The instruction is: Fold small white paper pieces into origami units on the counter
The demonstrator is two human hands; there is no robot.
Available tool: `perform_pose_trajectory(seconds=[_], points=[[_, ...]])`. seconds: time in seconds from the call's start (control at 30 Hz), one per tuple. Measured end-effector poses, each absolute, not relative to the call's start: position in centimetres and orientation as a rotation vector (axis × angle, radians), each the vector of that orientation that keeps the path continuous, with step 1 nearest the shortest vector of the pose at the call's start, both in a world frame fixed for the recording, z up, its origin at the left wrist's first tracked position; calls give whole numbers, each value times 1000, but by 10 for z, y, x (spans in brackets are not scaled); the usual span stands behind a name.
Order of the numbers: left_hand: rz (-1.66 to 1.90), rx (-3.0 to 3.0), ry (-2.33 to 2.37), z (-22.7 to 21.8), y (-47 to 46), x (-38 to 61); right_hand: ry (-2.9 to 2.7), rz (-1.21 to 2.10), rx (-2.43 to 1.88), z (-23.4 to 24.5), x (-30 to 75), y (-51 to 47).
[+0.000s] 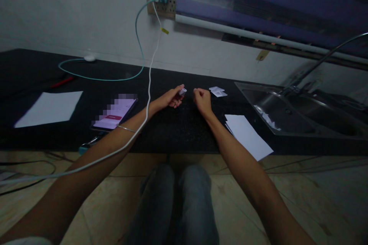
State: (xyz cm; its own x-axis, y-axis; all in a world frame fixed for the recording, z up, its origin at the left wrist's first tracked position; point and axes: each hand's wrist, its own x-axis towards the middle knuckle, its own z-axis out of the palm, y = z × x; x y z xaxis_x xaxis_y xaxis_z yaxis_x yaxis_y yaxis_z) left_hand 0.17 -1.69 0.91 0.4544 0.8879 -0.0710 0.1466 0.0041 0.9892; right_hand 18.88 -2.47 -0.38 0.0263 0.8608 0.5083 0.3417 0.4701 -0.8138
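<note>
My left hand (171, 98) rests on the black countertop (178, 126), its fingers pinched on a small white object (183, 92) that I cannot identify. My right hand (202, 100) lies just to its right, a short gap away, with the fingers curled closed; whatever they hold is too small to make out. A thin bracelet (125, 128) circles my left forearm. A white cable (149, 95) drapes over that forearm and runs up to the wall socket (161, 4).
A lit phone (115, 114) lies left of my hands. White paper sheets sit at far left (50, 108) and at right (247, 134); small white cards (217, 91) lie behind my right hand. A steel sink (299, 111) and tap are at right. A teal cable (97, 76) loops across the counter's back.
</note>
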Motion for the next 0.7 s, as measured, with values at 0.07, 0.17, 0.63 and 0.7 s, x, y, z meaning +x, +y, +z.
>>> perform_pose_trajectory(seconds=[0.07, 0.17, 0.63, 0.7], points=[[744, 1582, 947, 8, -20, 2, -1527, 645, -1089, -6, 186, -24], [738, 1717, 886, 8, -22, 2, -1457, 757, -1083, -8, 181, -23], [650, 1972, 772, 25, -37, -4, -1360, 1297, -909, 0, 178, -23], [619, 1998, 732, 24, -34, -5, -1401, 1363, -853, -1, 178, -24]])
